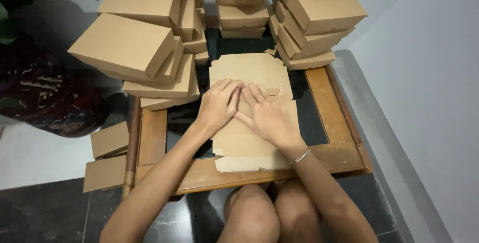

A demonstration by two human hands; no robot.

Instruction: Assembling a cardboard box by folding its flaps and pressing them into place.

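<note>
A flat cardboard box blank [252, 108] is pinned at frame centre on the surface [329, 108] — left hand [217, 104] and right hand [267, 116] pressed flat, each grip spread wide, holding nothing — apparently to flatten it; folded boxes [149, 43] are stacked behind.

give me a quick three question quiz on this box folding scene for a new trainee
1. True or false: both hands press flat on the unfolded cardboard sheet.
2. Which wrist wears the bracelet? A) left B) right C) neither
3. What stands in stacks at the far side of the low wooden table?

Key
1. True: the left hand and right hand lie palm down on the sheet, fingertips meeting in the middle.
2. B, the right wrist.
3. Folded brown cardboard boxes, piled in several leaning stacks, with more flat pieces on the floor to the left.
</note>
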